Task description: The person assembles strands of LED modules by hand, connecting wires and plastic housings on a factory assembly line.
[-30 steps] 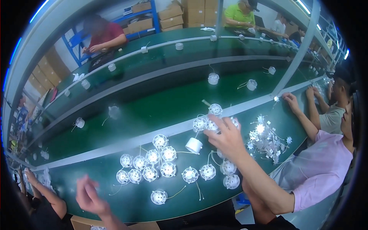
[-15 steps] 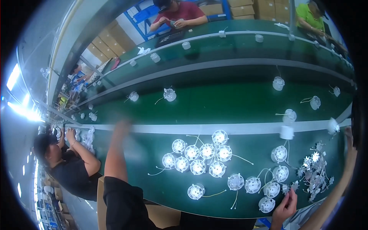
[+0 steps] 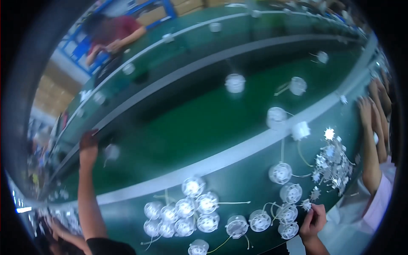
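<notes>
My left hand reaches out over the green conveyor belt at the far left. Motion blur smears its fingers, so what they hold, if anything, cannot be made out. A white round housing with a wire lies on the belt to its right. Low on the right, my right hand pinches a small silver star-shaped metal part between thumb and fingers. Just left of that hand, several clear-white round housings with thin wires stand on the green table. Another silver star-shaped part lies just above it.
A pile of silver star-shaped parts lies at the right. Several round housings cluster at the near middle. A pale rail divides table from belt, which carries more housings. A co-worker's arms rest at the right edge; another person works across.
The view has swung right and tilted. My left hand has moved from the rail out over the belt. My right hand stays beside the housings, with a star-shaped part in its fingers.
</notes>
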The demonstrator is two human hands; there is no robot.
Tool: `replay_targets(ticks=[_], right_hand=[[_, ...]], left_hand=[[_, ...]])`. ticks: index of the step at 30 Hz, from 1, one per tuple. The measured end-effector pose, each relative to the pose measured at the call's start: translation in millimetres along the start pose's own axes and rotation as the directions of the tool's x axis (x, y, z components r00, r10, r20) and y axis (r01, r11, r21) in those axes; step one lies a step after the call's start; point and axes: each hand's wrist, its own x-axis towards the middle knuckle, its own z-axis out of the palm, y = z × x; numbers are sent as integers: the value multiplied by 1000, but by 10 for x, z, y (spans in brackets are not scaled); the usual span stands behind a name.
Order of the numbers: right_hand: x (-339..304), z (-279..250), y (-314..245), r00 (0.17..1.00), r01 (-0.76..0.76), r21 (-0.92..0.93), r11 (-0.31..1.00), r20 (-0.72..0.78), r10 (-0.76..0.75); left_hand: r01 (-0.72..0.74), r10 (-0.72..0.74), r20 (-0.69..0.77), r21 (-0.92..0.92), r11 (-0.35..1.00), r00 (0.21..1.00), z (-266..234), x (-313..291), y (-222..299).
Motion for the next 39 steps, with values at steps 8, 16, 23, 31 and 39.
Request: replay_targets(ticks=[8, 16, 23, 31, 39], right_hand=[[28, -69, -14, 995, 71, -68, 995, -61, -75], [-79, -139, 2, 985, 103, 13, 995, -140, -100], [2759, 972, -302, 174, 984, -140, 111, 605, -777], [279, -60, -212, 944, 270, 145, 952, -232, -233], [263, -199, -238, 960, 191, 159, 969, -237, -150]], left_hand=[[-568, 659, 248, -351, 744, 710, 601, 740, 3702], [-433, 531, 418, -312, 846, 737, 876, 755, 4379], [-436, 663, 537, -500, 748, 522, -34, -581, 4225], [-487, 621, 671, -416, 768, 405, -565, -751, 4381], [-665, 763, 471, -400, 631, 442, -420, -1359, 4787]])
